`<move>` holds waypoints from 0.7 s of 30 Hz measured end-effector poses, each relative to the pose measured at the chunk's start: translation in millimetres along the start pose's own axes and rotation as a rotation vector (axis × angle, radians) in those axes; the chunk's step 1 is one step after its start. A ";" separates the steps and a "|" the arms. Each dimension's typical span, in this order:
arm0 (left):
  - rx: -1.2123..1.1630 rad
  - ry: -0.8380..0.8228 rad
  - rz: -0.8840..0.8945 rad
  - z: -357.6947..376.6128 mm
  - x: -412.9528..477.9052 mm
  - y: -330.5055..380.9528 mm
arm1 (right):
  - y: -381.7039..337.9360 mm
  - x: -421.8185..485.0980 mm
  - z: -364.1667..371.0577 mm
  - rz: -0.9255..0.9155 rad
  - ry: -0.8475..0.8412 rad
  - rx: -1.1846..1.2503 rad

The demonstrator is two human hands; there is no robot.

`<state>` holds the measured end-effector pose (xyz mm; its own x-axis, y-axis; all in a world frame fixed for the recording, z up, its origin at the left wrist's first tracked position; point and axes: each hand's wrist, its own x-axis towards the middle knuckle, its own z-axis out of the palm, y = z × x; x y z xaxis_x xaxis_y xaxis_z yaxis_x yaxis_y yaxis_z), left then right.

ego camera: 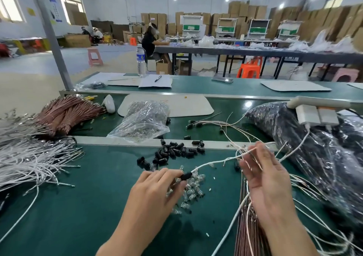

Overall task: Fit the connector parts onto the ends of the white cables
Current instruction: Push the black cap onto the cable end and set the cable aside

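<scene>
White cable (216, 162) first: the one being worked on runs across the middle of the worktop (88, 206), from the left hand up and right to the right hand. Its near end sits in a black connector part (186, 176), so I'd say we're right at the fitting step. The part is on the end and getting pushed home. How deep it's seated, can't tell.

Left hand (157, 189) pinches that black part between thumb and fingertips, with the fingers curled down over it. It's right above a little heap of clear plastic bits (193, 189).

Right hand (269, 181) is the looser one. The fingers are mostly straight and spread, palm turned inward, and the cable lies across the fingertips among a few other white strands. It's blurry there, but I don't see a real pinch, more of a guiding touch.

Next move, my guess: the right hand needs a proper hold on the cable close to the black part so the cable doesn't buckle on the push. After that, set it aside and grab a fresh one.

Further out:
- A pile of loose black parts (174, 151) sits just past the hands, by the metal strip across the worktop.
- A big fan of bare white cables (29, 163) lies at the left edge.
- A bundle of brown wires (249, 226) is at the near edge, beside the right forearm.
- A dark plastic bag (314, 147) is over at the right edge.
</scene>
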<state>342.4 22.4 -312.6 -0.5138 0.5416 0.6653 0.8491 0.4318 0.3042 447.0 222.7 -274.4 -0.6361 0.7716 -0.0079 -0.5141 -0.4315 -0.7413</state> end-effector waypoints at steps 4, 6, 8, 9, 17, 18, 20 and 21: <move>-0.028 0.007 -0.031 3.8 0.2 2.8 | -5.7 8.6 -14.5 -0.008 0.050 0.175; -0.021 0.002 -0.024 5.4 -1.4 3.0 | 0.1 8.5 -16.6 0.063 -0.033 0.153; -0.018 0.008 -0.025 6.9 -3.1 1.9 | 14.4 3.0 -13.0 0.166 -0.138 -0.046; -0.008 0.016 -0.022 8.1 -3.7 1.0 | 23.8 -2.3 -8.3 0.219 -0.205 -0.183; -0.075 -0.001 -0.077 12.6 -5.1 0.1 | 56.1 -20.4 11.4 0.019 -0.387 -0.595; -0.091 -0.015 -0.113 11.0 -5.2 1.3 | 50.3 -16.3 8.5 -0.013 -0.336 -0.541; -0.110 -0.032 -0.156 8.0 -5.8 5.4 | 35.6 -6.2 0.5 -0.067 -0.191 -0.384; -0.136 -0.049 -0.173 7.0 -6.5 8.7 | 27.8 -1.3 -4.6 -0.087 -0.118 -0.306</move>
<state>352.2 27.7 -319.0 -0.6560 0.5035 0.5623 0.7546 0.4217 0.5027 436.2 211.8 -298.0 -0.6690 0.7321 0.1285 -0.3839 -0.1924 -0.9031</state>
